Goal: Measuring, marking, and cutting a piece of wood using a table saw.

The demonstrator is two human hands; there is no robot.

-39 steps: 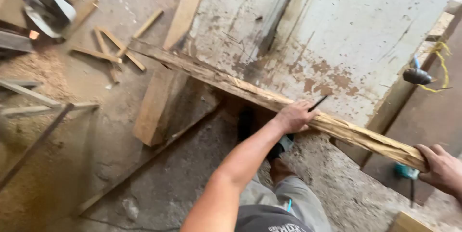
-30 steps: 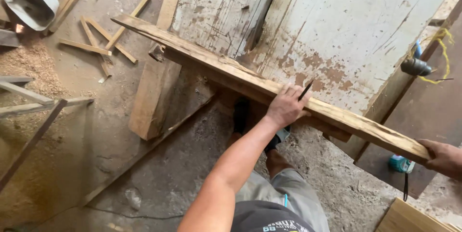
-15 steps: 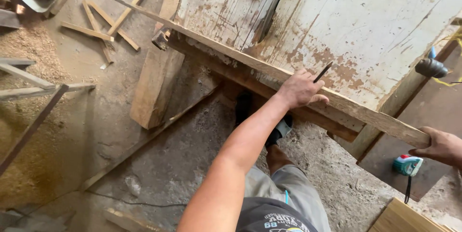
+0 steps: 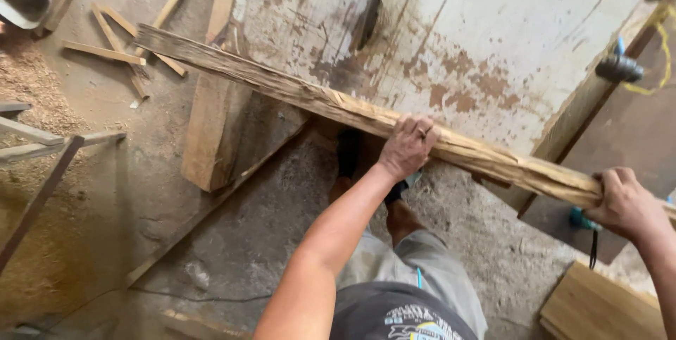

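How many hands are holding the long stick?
2. The left hand grips the stick near its middle; the right hand grips its near end at the picture's right edge.

Both hands grip a long, rough, splintered pale wooden plank [image 4: 331,104]: left hand [image 4: 408,144] closed around its middle, right hand [image 4: 625,202] clasping its near end, above the dusty concrete floor [image 4: 232,241].

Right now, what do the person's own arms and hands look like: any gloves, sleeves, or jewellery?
Both arms are bare from the hands up as far as the view shows; no sleeves reach the forearms, and no watch or wristband shows. The left hand is ungloved and wears a ring on one finger. The right hand is also ungloved, with no ring that I can see.
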